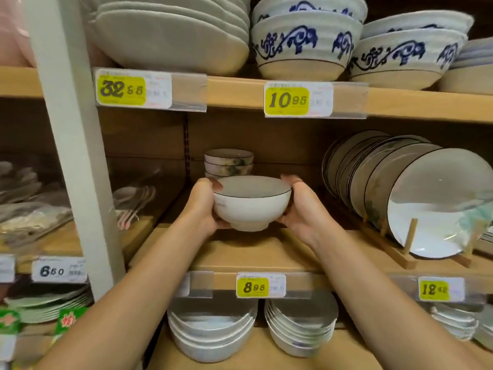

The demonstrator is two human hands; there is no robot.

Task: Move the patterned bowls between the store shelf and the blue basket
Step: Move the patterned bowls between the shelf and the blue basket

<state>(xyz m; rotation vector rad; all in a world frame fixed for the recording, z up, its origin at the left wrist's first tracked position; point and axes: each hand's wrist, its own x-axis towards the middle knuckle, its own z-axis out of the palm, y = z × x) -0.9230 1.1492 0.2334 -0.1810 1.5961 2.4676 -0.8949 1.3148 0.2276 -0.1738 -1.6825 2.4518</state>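
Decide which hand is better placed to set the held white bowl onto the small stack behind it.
Probably the left hand: the stack of small patterned bowls stands just behind it, while the right hand holds the white dark-rimmed ceramic bowl on the far side.

Premises: a retail shop, tableware section. Wooden shelves [266,252] carry stock in multiples: stacked blue-patterned bowls [306,46], stacks of white bowls [210,335], and plates [426,209] standing on edge in a wooden rack [386,248]. Clear strips along the shelf edges hold yellow price labels [252,287] reading 32.95, 10.95 and 8.95. A white label [57,271] reads 6.50.
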